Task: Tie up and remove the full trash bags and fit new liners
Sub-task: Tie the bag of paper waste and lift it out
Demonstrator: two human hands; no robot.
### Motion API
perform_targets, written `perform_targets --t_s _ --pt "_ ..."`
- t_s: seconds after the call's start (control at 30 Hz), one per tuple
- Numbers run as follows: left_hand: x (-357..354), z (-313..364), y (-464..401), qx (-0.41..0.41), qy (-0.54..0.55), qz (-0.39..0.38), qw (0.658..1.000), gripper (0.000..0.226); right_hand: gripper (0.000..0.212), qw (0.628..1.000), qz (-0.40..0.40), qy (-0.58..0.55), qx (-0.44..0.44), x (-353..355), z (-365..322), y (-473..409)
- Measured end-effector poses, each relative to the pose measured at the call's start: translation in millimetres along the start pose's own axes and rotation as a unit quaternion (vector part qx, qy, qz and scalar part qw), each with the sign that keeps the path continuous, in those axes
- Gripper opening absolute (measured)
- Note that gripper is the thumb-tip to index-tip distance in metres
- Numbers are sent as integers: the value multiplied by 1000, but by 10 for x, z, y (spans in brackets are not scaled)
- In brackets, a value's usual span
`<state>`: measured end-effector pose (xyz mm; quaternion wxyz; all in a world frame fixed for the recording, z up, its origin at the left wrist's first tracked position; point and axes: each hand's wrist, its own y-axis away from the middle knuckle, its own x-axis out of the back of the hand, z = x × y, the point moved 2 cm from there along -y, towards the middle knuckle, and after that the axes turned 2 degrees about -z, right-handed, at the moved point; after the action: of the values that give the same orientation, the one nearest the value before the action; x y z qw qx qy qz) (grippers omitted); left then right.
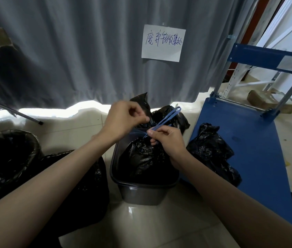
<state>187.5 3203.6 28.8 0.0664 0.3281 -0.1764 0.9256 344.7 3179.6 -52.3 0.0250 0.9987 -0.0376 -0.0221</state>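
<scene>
A dark grey rectangular bin (141, 192) stands on the floor in the middle with a full black trash bag (141, 158) in it. The bag's neck is gathered and its loose top (142, 102) sticks up behind my hands. My right hand (166, 140) pinches a blue plastic tie (168, 116) that runs up and to the right from the gathered neck. My left hand (125, 119) hovers just above the neck with its fingers curled, thumb and fingertips pinched at the bag's plastic; what it holds is hard to make out.
A round bin with a black liner (7, 154) stands at the left, a filled black bag (80, 190) beside it. A blue platform trolley (245, 149) at the right carries another black bag (213, 153). Grey curtain (70, 51) with a handwritten paper sign (163, 42) hangs behind.
</scene>
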Motion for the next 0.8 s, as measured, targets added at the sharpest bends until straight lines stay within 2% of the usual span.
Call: perform_targets --t_s 0.1,0.17,0.23,0.33,0.53,0.6,0.63,0.73,0.8 --pt "-125 -181 174 25 -133 -52 989 40 3 1000 18 -7 -9 70 16 -23" --pt "-260 -252 293 29 -241 -91 966 48 6 1000 25 -13 -12 95 6 -26" --pt "-376 -290 370 8 -294 -105 950 38 9 999 27 -17 -12 92 -6 -25" --pt "-463 -316 422 -7 -304 -101 947 13 8 999 29 -26 -11 54 -31 -32" --pt "-545 -484 476 5 -374 -157 914 6 6 999 30 -25 -21 105 -53 -17" --pt "-491 -478 402 21 -369 -167 914 9 6 999 28 -27 -24 118 -31 7" --pt "-439 -461 351 31 -344 -156 925 13 5 999 27 -30 -24 125 -31 12" --pt "-294 -450 179 39 -146 -78 985 25 7 999 25 -42 -18 153 -42 10" --pt "-308 -441 135 40 -30 -63 997 17 7 999 19 -39 -13 149 -40 28"
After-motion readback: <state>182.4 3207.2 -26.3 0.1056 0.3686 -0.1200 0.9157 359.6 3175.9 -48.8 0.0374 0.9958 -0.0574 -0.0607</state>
